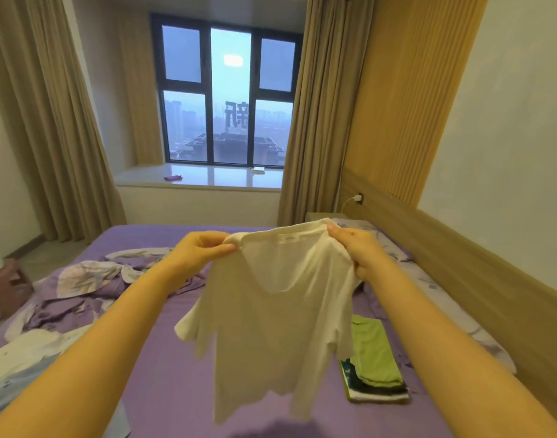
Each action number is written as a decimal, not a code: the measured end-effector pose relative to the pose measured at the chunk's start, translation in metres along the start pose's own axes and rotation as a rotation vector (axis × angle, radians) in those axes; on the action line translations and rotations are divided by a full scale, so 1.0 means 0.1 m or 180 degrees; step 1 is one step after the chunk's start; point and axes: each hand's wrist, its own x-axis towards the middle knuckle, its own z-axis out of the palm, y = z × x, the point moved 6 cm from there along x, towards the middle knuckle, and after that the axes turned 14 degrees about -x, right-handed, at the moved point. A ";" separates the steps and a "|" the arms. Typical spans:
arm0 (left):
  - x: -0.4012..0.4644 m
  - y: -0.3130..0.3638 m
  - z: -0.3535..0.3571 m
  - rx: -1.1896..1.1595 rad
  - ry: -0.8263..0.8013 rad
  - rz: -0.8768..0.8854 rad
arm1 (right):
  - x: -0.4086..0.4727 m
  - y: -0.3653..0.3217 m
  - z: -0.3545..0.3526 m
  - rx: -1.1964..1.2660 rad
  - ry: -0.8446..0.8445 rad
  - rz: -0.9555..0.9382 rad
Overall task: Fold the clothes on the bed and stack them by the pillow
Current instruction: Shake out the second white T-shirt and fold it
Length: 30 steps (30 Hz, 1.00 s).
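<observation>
Two hands are busy. Going from my left: unfolded clothes (34,352) lie crumpled on the bed (163,368), waiting their turn. My left hand (199,249) pinches one shoulder of a white shirt (271,311), and my right hand (361,251) grips the other. It hangs in the air above the mattress, collar up, hem down, long axis vertical. Further right sits a folded stack (373,358) near the pillow (429,289), so I judge the job partly done.
</observation>
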 end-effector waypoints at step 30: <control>0.02 0.46 -0.51 0.1585 0.0690 0.0222 | 0.07 -0.60 -0.23 -0.2384 0.0715 -0.2011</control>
